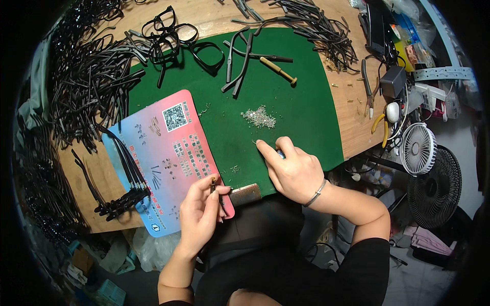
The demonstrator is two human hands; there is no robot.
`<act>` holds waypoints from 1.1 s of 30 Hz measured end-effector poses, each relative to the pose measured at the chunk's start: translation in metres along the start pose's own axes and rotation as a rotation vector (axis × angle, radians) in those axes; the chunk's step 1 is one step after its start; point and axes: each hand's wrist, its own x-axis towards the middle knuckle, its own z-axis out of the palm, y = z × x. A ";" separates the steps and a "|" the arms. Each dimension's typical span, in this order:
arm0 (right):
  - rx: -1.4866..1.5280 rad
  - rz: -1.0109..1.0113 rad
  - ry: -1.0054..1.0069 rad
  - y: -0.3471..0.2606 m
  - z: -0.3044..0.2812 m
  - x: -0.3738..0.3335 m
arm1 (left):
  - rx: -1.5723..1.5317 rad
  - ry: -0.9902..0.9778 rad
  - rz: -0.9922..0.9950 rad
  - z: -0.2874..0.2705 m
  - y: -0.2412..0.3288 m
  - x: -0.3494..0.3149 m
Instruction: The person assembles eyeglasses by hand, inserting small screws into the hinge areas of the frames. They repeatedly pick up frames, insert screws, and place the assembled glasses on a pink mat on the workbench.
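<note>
- Dark part [213, 186], gold-tipped: above the lower right edge of the sheet [176, 194], pinched between thumb and index finger of the left hand [200, 206].
- Right hand [296, 171]: right of the sheet, fingers curled round a blue thing [280, 153], index finger stretched out near metal bits [259, 117].
- Metal bits: heaped right of the sheet.
- Print on the sheet: a square code, rows of characters.

Wooden table [357, 135] across the upper frame, green mat [303, 109] at centre bearing small silvery bits [260, 118], pink-and-blue pad [166, 148] centre left, dark temple arms [92, 84] heaped upper left.
</note>
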 end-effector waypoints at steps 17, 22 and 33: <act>0.566 -0.140 -0.420 -0.039 -0.010 0.009 | 0.411 0.212 0.262 0.011 -0.017 0.004; 0.550 -0.154 -0.414 -0.038 -0.008 0.011 | 0.536 0.313 0.421 0.020 -0.020 0.006; 0.964 0.076 -0.684 -0.031 0.002 0.025 | 0.761 0.338 0.503 0.020 -0.020 0.008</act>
